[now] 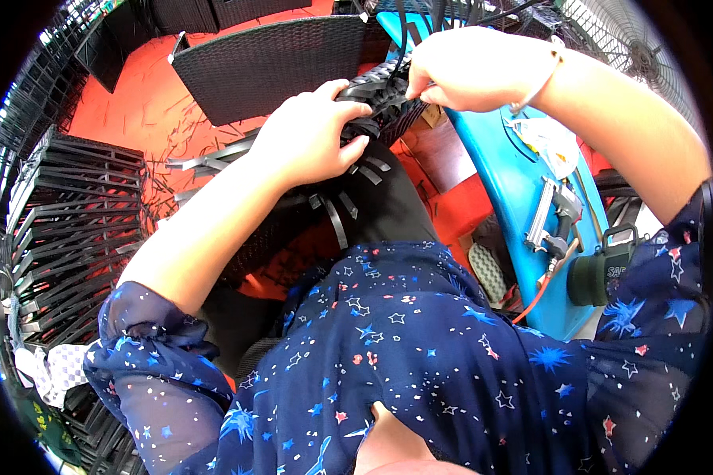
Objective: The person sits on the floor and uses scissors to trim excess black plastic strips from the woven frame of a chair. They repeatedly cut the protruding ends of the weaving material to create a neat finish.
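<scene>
We're working on a black woven rattan piece [376, 99] propped on our lap, up near the top middle of the view. Its long axis is running from our knees away toward the big woven panel [273, 63] lying on the orange floor [146, 87], and loose strip ends [337, 214] are fanning out toward us below it.

Our left hand [309, 134] is lying over the near end, fingers curled down and gripping the weave. Our right hand [471, 67] is coming in from the right, fingers pinched shut on one dark strip [404, 36] that is running up and away.

Room's pretty tight: a blue stool [503, 182] carrying a staple gun [550, 218] is sitting just beside our right knee, and stacked woven frames [71, 214] are crowding the left. The floor between is littered with offcuts.
</scene>
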Motion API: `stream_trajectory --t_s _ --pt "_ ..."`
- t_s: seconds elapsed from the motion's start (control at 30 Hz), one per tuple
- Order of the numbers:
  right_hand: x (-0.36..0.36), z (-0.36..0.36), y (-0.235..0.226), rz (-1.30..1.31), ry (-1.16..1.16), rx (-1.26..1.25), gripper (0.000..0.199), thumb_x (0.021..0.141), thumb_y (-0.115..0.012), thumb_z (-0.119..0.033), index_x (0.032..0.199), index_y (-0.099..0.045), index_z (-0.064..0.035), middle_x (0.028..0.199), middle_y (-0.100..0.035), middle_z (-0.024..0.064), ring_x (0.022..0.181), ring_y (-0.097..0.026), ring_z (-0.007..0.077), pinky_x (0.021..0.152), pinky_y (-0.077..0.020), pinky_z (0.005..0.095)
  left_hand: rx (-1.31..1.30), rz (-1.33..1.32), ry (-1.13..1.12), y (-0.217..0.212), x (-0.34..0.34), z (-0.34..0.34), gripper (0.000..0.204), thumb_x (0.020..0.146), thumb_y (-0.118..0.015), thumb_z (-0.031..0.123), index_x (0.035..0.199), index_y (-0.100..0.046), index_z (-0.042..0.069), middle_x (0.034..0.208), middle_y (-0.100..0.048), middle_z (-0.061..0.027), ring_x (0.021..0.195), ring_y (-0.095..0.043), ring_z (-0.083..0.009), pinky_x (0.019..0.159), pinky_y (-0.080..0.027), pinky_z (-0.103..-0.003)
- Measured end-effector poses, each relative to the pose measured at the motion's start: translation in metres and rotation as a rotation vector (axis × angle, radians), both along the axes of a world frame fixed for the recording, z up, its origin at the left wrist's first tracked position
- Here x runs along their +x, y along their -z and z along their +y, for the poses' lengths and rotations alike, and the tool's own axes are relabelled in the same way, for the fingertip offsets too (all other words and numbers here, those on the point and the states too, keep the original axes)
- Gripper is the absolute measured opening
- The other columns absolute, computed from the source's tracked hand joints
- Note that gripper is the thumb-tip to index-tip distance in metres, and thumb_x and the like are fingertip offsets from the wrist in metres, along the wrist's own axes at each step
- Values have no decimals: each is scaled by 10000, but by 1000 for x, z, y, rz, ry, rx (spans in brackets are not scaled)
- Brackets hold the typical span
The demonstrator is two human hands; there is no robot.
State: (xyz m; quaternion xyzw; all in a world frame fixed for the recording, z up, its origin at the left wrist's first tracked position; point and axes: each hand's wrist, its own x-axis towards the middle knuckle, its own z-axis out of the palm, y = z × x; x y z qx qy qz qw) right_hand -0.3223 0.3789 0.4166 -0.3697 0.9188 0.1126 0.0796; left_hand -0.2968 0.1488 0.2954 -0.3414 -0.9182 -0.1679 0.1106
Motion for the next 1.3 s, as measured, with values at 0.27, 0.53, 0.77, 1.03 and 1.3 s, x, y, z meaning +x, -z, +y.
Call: stream_trajectory --t_s 0.27,0.53,0.77,1.03,1.3 --pt "16 16 32 -15 65 -186 254 954 -665 -210 1142 -774 -78 1026 -743 160 999 -710 327 916 -556 424 -32 -4 -23 2 -4 1 418 870 -743 361 1250 -730 187 1425 -587 -215 1160 -666 -381 1017 -531 -446" --pt "43 33 94 23 228 -522 279 1001 -592 -249 1206 -752 -152 1109 -737 121 1012 -700 300 895 -555 393 -12 -21 -61 1 -8 -6 420 871 -732 364 1251 -728 187 1428 -591 -197 1157 -673 -377 1012 -539 -444" --pt "69 37 138 188 234 -738 355 992 -623 -173 1342 -684 -178 844 -626 146 784 -637 334 706 -506 426 -10 -25 -59 0 -9 -5 444 882 -720 368 1293 -707 200 1459 -564 -156 1172 -667 -373 1021 -535 -445" --pt "80 23 177 272 286 -995 348 967 -664 -168 1310 -704 -214 784 -558 91 658 -622 292 594 -512 411 -30 -44 -64 -9 3 -10 482 907 -716 383 1354 -669 207 1462 -533 -194 1209 -635 -403 1013 -530 -459" --pt "78 -5 229 270 303 -1296 402 962 -676 -108 1354 -686 -195 769 -523 91 602 -598 245 560 -498 371 -128 -74 -133 -22 14 -7 557 899 -746 408 1411 -622 228 1477 -500 -184 1225 -619 -406 1015 -528 -469"
